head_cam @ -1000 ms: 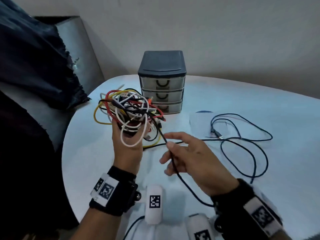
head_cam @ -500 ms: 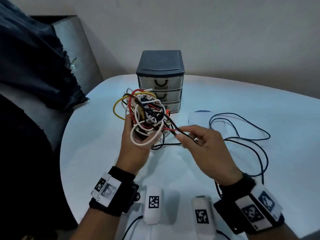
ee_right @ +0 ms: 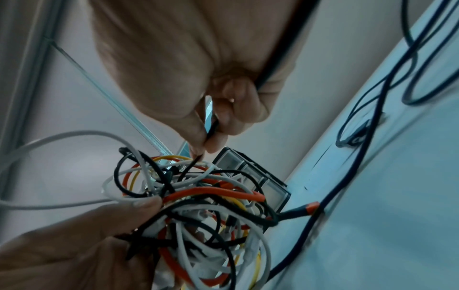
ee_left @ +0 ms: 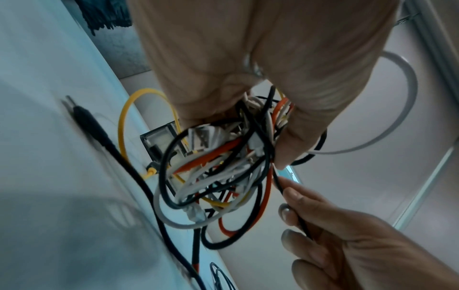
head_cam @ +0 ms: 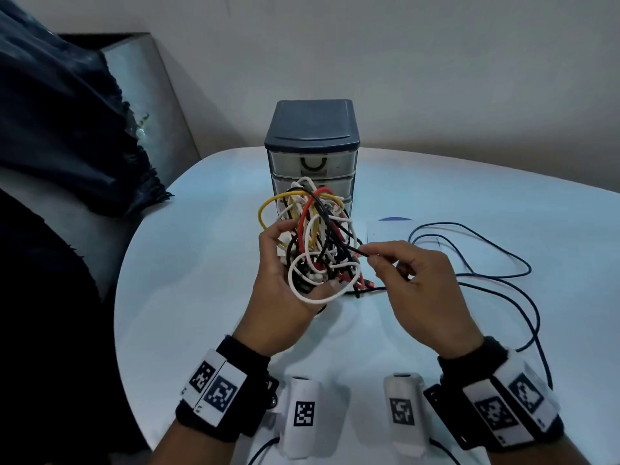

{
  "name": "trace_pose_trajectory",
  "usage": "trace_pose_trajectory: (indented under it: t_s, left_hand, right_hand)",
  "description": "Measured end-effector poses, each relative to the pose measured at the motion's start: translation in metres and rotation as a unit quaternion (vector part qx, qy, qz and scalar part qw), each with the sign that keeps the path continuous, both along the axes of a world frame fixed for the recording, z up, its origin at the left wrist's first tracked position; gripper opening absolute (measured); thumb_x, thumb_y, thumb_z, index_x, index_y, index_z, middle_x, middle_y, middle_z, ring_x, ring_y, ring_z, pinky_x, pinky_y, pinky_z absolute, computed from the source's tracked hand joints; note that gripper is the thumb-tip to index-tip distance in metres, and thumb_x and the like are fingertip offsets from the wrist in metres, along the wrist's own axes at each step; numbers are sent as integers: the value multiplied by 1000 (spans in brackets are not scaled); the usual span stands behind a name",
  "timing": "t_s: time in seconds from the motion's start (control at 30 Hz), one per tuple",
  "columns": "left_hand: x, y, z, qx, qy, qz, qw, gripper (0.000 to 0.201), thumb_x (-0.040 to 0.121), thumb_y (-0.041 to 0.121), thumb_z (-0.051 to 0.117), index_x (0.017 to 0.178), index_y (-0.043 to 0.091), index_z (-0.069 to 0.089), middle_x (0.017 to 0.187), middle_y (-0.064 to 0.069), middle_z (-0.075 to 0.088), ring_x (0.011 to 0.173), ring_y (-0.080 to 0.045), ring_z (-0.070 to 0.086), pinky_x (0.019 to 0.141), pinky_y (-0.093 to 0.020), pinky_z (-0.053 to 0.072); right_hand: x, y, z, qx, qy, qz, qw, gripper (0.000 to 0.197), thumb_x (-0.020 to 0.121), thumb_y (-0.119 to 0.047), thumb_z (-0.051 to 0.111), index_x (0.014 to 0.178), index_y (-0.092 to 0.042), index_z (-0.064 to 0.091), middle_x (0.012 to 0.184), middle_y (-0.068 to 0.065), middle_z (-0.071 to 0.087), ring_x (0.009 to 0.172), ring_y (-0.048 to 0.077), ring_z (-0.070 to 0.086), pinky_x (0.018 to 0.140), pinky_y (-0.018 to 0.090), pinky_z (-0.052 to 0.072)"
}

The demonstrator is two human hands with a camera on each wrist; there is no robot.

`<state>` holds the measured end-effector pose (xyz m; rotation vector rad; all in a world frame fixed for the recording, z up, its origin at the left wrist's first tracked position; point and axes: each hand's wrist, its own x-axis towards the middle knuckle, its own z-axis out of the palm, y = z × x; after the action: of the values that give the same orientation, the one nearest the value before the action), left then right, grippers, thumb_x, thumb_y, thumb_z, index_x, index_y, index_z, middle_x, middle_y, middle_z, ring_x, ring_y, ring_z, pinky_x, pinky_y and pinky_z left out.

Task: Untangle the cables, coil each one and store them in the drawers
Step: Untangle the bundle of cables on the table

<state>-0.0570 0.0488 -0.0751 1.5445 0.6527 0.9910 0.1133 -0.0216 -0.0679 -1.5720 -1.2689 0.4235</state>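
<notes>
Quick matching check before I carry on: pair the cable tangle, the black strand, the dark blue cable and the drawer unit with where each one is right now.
Things:
1. cable tangle
2. black strand
3. dark blue cable
4. drawer unit

Places:
A. lying in loose loops on the table
B. standing at the far edge, all drawers shut
C. gripped in the left hand
D. pinched by the right hand

Pairs: 1-C, 2-D, 3-A, 4-B
</notes>
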Motion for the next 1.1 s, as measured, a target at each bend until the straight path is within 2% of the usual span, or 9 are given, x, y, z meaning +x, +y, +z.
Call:
trace_pose_trajectory:
  t_s: [0.13, 0.27, 0.4, 0.53, 0.73, 0.83, 0.93, 1.0, 1.1]
  left_hand:
    - [1, 0, -3, 2, 33, -17, 999, 70, 74, -11, 77, 128, 17, 43, 114, 9, 67, 104, -13, 68, 87, -25, 53]
    - [2, -1, -2, -3, 49, -23, 999, 69, 74, -13, 76, 130, 17, 47, 114, 11, 67, 105, -11, 67, 87, -23, 52]
    - [-3, -1, 1, -25, 28, -1, 999, 86, 73, -10, 78, 131, 29, 27, 112, 1, 70, 97, -15, 71, 82, -26, 55]
    - [-6, 0, 0, -55, 5, 19, 998, 98, 75, -7, 78, 134, 35, 12, 110, 0, 73, 99, -18, 72, 87, -27, 55]
    - [-4, 0, 3, -106, -40, -40, 993, 72, 66, 2, 84, 126, 19, 48, 107, -5, 72, 96, -24, 70, 81, -39, 59]
    - [-8, 2, 8, -206, -122, -108, 965, 68, 60, 11, 70, 127, 14, 57, 94, -11, 71, 78, -26, 67, 67, -27, 53]
    - [-7, 3, 8, -240, -133, -161, 948, 70, 61, 18, 59, 130, 12, 63, 116, -27, 65, 99, -41, 60, 87, -38, 47]
    - [-6, 1, 7, -249, -130, -184, 942, 62, 60, 18, 57, 121, 17, 70, 108, -20, 70, 91, -30, 67, 80, -32, 53]
    - [-2, 1, 6, -261, -130, -167, 942, 61, 59, 2, 66, 117, 20, 72, 93, -16, 65, 70, -21, 60, 65, -25, 51]
  right_hand:
    - [-7, 2, -7, 4, 2, 22, 1000, 31, 94, -7, 62, 92, -37, 71, 84, -11, 69, 71, 4, 61, 62, 12, 45]
    - [-13, 1, -8, 7, 2, 44, 999, 19, 95, -3, 60, 104, -12, 75, 81, -6, 66, 67, 3, 61, 57, 7, 41]
    - [-6, 1, -7, -9, 21, 15, 1000, 25, 90, -8, 67, 87, -32, 71, 73, -14, 66, 57, 5, 52, 53, 10, 41]
    - [0, 1, -9, -23, 26, -11, 999, 22, 89, -10, 69, 83, -30, 72, 68, -17, 65, 51, 8, 47, 50, 9, 39]
    - [7, 1, -4, 21, 10, 9, 1000, 29, 91, -1, 65, 84, -30, 68, 81, -8, 69, 66, 0, 58, 59, 6, 40]
    - [17, 0, -4, 41, 19, 18, 999, 21, 91, 3, 64, 88, -16, 72, 75, -14, 68, 70, -3, 61, 62, 5, 41]
    - [13, -4, -3, 79, 6, 55, 995, 17, 84, 0, 57, 92, -5, 71, 80, 0, 73, 73, 4, 67, 64, 9, 47]
    - [5, -5, -1, 81, 44, 60, 994, 19, 82, -3, 55, 94, -3, 71, 81, 6, 74, 75, 15, 69, 66, 17, 53]
    - [2, 1, -1, 50, 59, 1, 997, 18, 84, -2, 62, 90, -17, 71, 79, -8, 72, 68, 4, 66, 60, 12, 49]
